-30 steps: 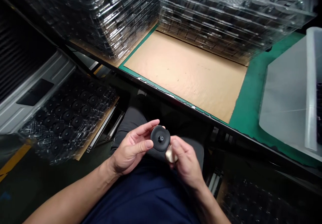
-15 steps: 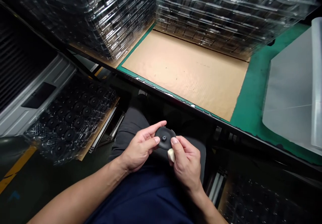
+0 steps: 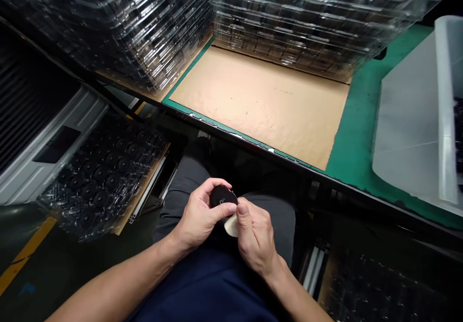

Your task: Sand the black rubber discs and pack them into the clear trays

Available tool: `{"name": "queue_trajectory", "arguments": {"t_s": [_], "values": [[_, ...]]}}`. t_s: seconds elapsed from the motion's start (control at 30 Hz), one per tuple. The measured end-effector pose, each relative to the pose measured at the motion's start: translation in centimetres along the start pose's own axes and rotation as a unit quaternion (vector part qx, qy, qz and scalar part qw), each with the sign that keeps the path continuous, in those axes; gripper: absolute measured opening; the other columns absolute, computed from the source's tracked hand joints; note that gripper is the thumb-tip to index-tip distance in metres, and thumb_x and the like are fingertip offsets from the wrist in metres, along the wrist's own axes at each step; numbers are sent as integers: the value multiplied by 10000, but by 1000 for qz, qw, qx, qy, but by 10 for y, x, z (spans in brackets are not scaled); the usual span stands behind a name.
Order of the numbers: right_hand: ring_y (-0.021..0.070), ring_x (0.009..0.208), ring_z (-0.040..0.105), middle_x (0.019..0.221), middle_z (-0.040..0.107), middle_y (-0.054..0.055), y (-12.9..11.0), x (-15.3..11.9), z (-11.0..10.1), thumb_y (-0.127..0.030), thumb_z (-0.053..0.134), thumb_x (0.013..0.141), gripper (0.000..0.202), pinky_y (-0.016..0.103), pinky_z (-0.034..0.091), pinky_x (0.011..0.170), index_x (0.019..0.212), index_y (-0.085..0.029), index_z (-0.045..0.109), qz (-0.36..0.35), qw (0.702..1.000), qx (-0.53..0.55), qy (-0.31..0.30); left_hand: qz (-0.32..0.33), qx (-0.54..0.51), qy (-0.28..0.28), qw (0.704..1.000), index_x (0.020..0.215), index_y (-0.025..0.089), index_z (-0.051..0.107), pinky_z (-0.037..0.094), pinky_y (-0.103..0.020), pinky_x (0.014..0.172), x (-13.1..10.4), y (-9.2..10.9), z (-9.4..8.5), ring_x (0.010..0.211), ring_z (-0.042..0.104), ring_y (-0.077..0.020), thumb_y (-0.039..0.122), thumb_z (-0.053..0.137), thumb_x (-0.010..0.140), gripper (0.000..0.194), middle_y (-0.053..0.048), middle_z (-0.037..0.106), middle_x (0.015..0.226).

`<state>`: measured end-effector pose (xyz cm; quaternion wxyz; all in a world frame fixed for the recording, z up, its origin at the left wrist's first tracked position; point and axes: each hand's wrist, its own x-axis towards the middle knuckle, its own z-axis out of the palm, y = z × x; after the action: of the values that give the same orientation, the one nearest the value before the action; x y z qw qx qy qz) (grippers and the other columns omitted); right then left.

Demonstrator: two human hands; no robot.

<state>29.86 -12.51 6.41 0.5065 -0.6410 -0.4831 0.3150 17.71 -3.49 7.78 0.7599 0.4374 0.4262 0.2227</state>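
Note:
Above my lap, my left hand (image 3: 200, 212) pinches a round black disc-like part (image 3: 222, 195) between thumb and fingers. Small pale markings show on the face turned up to me. My right hand (image 3: 256, 233) is closed beside it, thumb near the disc's right edge. A cream-coloured pad or cloth (image 3: 232, 226) sticks out from under the right thumb, just below the disc. My right fingertips are partly hidden behind the thumb and the pad.
Ahead, a cardboard sheet (image 3: 260, 105) lies on the green bench top (image 3: 356, 134). Stacks of clear plastic trays (image 3: 152, 37) stand at the back and left. A whitish bin (image 3: 408, 119) is on the right. Lower left, a tray of black discs (image 3: 104, 172) sits on cardboard.
The black disc has been turned over: its face with the central hub no longer shows, and a marked face does. More of the cream pad is visible. Both hands moved slightly left.

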Motion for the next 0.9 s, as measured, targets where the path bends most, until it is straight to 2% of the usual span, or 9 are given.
{"name": "queue_trajectory", "arguments": {"t_s": [0.17, 0.37, 0.43, 0.53, 0.67, 0.77, 0.9], "values": [[96, 556, 430, 631, 451, -47, 1, -4, -2, -270, 443, 1096, 368, 253, 335, 564, 732, -221, 415, -3, 1000, 3, -1, -30, -29, 40, 998, 948, 196, 711, 445, -217, 701, 0, 7, 10, 776, 530, -118, 208, 952, 652, 382, 28, 631, 835], [103, 564, 413, 630, 422, -47, 2, -7, -8, -228, 452, 1070, 357, 263, 316, 557, 716, -222, 403, -46, 999, 13, 5, -73, -34, 37, 996, 794, 170, 736, 445, -207, 697, 1, 16, 13, 757, 551, -108, 241, 921, 700, 219, 9, 666, 783], [103, 553, 408, 614, 413, -48, 2, -9, -8, -245, 449, 1071, 376, 263, 320, 552, 698, -221, 404, -31, 999, 31, 20, -97, -27, 21, 995, 761, 163, 754, 430, -209, 642, 6, 18, 10, 693, 548, -100, 257, 939, 678, 224, 7, 666, 723], [105, 530, 391, 594, 400, -45, 2, -12, -7, -341, 455, 1077, 427, 267, 324, 532, 669, -221, 428, 33, 996, 66, 48, -126, -27, 1, 992, 764, 155, 795, 433, -222, 596, 15, 19, 8, 639, 576, -105, 281, 958, 649, 236, -13, 704, 710], [100, 481, 394, 541, 427, -44, 5, -13, -7, -494, 479, 1067, 493, 257, 322, 481, 656, -222, 459, 140, 979, 118, 94, -146, -40, -1, 988, 929, 143, 849, 477, -228, 636, 20, 13, 14, 669, 635, -121, 327, 932, 701, 305, -62, 777, 797], [101, 418, 421, 483, 466, -46, 9, -12, -7, -607, 492, 1038, 522, 242, 328, 428, 686, -222, 501, 212, 955, 172, 112, -146, -86, -2, 985, 1126, 159, 831, 521, -245, 779, 15, 6, 21, 809, 686, -148, 312, 890, 759, 402, -84, 804, 932], [107, 386, 429, 451, 471, -50, 17, -11, -7, -687, 494, 1005, 549, 235, 332, 401, 719, -219, 534, 247, 942, 197, 111, -130, -112, -29, 985, 1343, 215, 728, 502, -264, 917, 5, -2, 26, 1024, 677, -183, 229, 858, 791, 567, -79, 774, 1141]]}}
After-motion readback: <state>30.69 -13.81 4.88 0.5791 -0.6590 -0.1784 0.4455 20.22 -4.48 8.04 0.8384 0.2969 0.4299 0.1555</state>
